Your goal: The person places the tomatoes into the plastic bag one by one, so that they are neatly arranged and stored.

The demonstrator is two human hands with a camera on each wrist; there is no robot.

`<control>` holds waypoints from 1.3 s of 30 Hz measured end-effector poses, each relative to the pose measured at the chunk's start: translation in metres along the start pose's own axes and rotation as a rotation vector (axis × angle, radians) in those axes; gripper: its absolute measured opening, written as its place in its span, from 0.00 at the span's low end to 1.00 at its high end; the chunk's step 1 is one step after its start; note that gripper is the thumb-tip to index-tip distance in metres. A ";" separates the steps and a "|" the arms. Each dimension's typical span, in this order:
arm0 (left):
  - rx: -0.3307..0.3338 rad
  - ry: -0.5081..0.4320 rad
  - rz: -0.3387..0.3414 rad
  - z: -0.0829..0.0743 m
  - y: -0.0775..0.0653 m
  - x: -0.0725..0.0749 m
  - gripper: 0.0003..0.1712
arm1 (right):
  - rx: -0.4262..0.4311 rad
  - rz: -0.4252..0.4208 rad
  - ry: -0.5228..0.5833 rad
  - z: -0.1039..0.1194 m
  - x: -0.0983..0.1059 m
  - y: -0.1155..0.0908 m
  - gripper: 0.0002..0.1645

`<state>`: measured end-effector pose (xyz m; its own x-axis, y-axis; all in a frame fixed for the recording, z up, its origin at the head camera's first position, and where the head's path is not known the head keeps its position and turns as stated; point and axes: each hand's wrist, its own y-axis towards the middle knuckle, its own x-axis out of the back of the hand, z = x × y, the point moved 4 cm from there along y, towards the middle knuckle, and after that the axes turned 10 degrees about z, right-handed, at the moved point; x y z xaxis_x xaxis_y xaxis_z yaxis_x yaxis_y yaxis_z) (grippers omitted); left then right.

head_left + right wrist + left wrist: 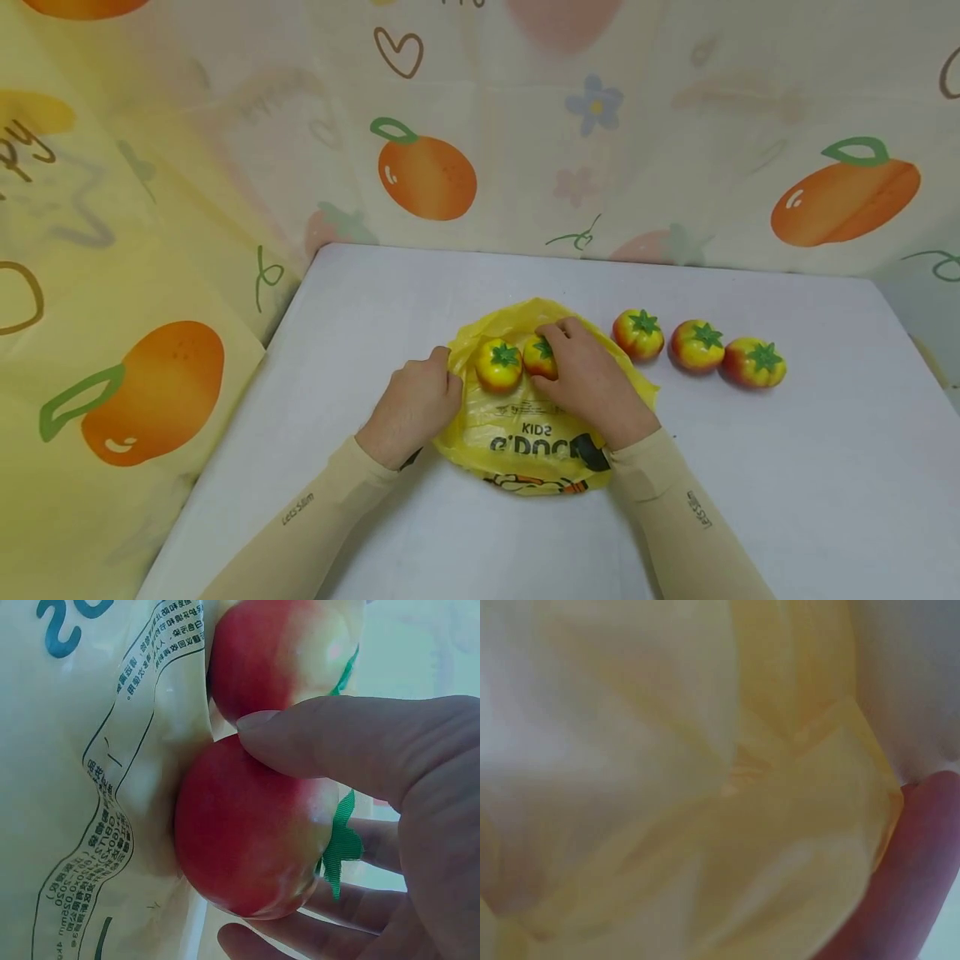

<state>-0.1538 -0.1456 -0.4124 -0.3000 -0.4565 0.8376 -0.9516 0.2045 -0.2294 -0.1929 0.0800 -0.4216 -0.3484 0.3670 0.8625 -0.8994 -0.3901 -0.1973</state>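
Note:
A yellow plastic bag (480, 429) with black print lies spread open on the table. My left hand (416, 404) grips the bag's left edge; up close, the left wrist view shows only crumpled bag film (780, 825) and part of a finger (907, 877). In the bag's mouth sits one red-and-yellow tomato (497, 377) with a green star-shaped top. Just right of it, my right hand (596, 383) holds a second such tomato (247, 832), thumb on one side and fingers curled on the other. The hand partly hides this tomato in the head view.
Three more tomatoes, a left one (637, 337), a middle one (697, 347) and a right one (756, 363), stand in a row right of the bag. The white table (795, 475) meets a fruit-printed cloth (525, 183) at the back and left.

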 end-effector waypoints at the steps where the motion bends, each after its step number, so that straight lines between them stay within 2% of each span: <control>1: -0.003 -0.001 0.000 -0.001 0.000 0.000 0.10 | -0.002 0.001 0.000 0.000 0.000 0.000 0.41; 9: -0.027 0.012 -0.012 -0.004 0.002 0.001 0.09 | -0.023 0.008 0.005 -0.003 0.001 -0.001 0.43; 15: -0.008 0.026 -0.007 0.001 -0.002 -0.001 0.08 | -0.011 0.008 -0.018 0.000 -0.002 -0.002 0.46; 19: -0.011 0.028 -0.014 0.003 -0.003 -0.001 0.08 | 0.013 -0.022 -0.051 0.003 0.001 -0.003 0.46; 22: -0.021 0.032 -0.026 0.003 -0.002 0.001 0.08 | 0.031 -0.039 -0.067 0.006 0.007 -0.005 0.44; 31: -0.019 0.027 -0.016 0.000 -0.001 0.003 0.08 | 0.018 0.006 -0.046 0.011 0.036 -0.018 0.41; 39: -0.004 0.004 -0.004 -0.001 0.000 -0.002 0.09 | 0.036 -0.098 -0.005 -0.017 0.068 -0.036 0.36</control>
<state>-0.1529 -0.1437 -0.4138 -0.2957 -0.4537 0.8406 -0.9526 0.2062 -0.2238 -0.1883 0.1333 -0.3635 -0.2579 0.4003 0.8793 -0.9189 -0.3828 -0.0952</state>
